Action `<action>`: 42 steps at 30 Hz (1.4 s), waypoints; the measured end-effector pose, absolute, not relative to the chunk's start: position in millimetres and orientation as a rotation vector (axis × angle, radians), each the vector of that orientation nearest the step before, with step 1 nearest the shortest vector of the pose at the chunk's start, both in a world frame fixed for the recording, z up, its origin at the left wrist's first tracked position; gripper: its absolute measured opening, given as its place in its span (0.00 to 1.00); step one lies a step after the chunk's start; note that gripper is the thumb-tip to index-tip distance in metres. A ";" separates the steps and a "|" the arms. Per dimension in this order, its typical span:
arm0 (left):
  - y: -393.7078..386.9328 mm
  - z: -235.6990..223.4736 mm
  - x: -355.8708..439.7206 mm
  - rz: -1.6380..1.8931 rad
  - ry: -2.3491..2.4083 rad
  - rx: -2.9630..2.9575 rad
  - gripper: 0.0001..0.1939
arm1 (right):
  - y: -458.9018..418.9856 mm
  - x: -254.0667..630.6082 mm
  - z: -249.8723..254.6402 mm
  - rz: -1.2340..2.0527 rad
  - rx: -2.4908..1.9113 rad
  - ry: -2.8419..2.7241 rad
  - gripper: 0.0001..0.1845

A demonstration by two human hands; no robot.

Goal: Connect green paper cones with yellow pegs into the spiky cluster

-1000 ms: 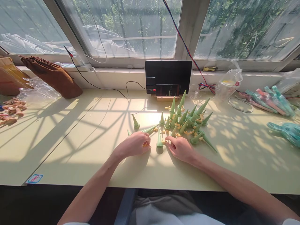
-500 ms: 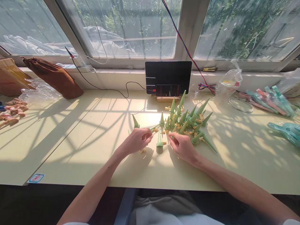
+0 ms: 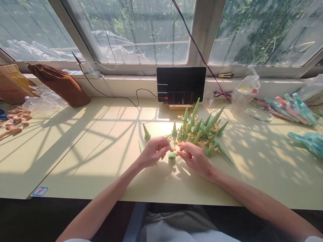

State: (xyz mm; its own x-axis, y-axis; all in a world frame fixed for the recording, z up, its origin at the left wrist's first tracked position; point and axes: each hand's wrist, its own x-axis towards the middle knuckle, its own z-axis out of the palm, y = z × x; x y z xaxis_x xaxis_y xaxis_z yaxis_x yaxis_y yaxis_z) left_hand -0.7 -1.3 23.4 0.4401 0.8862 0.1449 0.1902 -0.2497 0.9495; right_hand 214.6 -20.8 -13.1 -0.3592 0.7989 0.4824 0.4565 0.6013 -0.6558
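Observation:
My left hand (image 3: 155, 152) is closed in a pinch, with a small yellow piece (image 3: 174, 149) at its fingertips. Close by on the right, my right hand (image 3: 195, 157) has its thumb and fingers curled inward; what they hold, if anything, is too small to make out. Between and just below the hands stands a green cone (image 3: 172, 155), partly covered by the fingers. Beyond my right hand lies a cluster of green cones (image 3: 211, 125) with small yellow pieces among them, some upright and others tipped over. Another green cone (image 3: 146, 131) stands past my left hand.
A black tablet (image 3: 181, 79) leans at the back with a phone (image 3: 180, 98) before it on a wooden stand. A brown pouch (image 3: 59, 85) and wooden pieces (image 3: 16, 121) lie left. Wrapped teal items (image 3: 309, 141) and a plastic bag (image 3: 246, 89) are right.
My left hand has moved right, over the standing cone, and its fingertips now come near those of my right hand. The right hand has shifted slightly left.

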 end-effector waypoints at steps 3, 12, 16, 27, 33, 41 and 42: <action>-2.5 20.0 2.0 0.895 0.946 1.709 0.12 | -20.4 215.1 -13.0 0.562 -0.943 -2.040 0.11; -3.5 13.6 3.1 0.864 0.927 1.737 0.12 | -19.8 215.1 -14.4 0.545 -0.947 -2.065 0.11; -3.0 14.8 3.9 0.863 0.938 1.753 0.12 | -20.2 215.8 -15.9 0.533 -0.963 -2.045 0.11; -3.4 17.8 4.7 0.920 1.009 1.737 0.12 | -21.2 214.4 -17.9 0.527 -1.016 -1.924 0.10; -0.1 18.3 1.2 1.019 1.132 1.752 0.23 | -21.1 213.3 -15.1 0.475 -1.080 -1.770 0.06; -0.1 8.2 3.2 0.809 1.247 2.015 0.13 | -21.8 211.9 -10.9 0.410 -1.057 -1.794 0.04; -0.6 7.1 3.4 0.767 1.250 2.049 0.13 | -21.9 211.8 -10.8 0.396 -1.049 -1.794 0.04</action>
